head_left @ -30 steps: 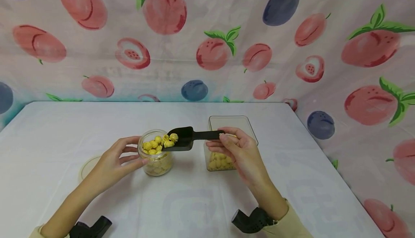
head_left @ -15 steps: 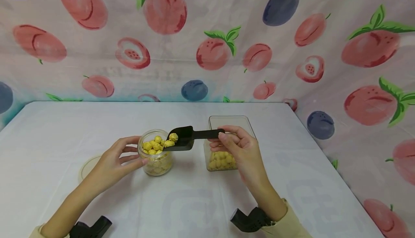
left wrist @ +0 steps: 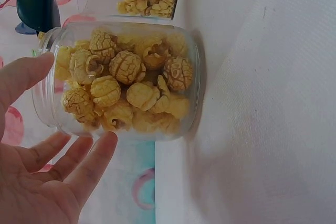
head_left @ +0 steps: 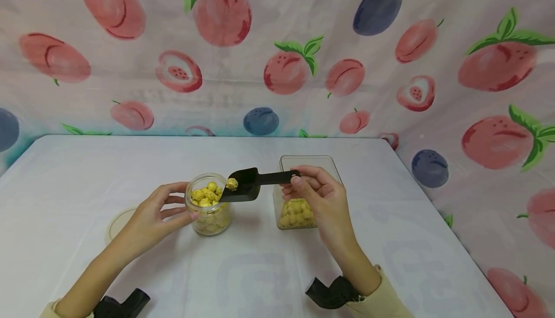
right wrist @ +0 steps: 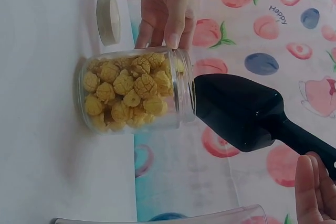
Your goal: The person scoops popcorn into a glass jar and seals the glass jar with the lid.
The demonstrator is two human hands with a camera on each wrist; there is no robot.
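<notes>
Your glass jar stands upright on the white table, left of centre in the head view, popcorn pieces inside. Black scoop sits at its 2 to 3 o'clock, lip at the jar mouth, hiding part of the opening. Head view alone shows one yellow piece in the scoop; right wrist sees only the scoop's outside, left wrist just a bit of it, handle cut off.

Left hand holds the jar from 9 o'clock, spread wide; left wrist shows thumb at the neck, fingertips on the opposite side. Right hand pinches the handle end, narrow grip; right wrist crops most of that hand, and you can't see the thumb there.

Clear container is at the jar's 3 o'clock, partly behind your right hand; both wrist views cut it off. Round lid lies at 8 to 9 o'clock, half covered by your left hand and forearm; right wrist shows it clearly.
</notes>
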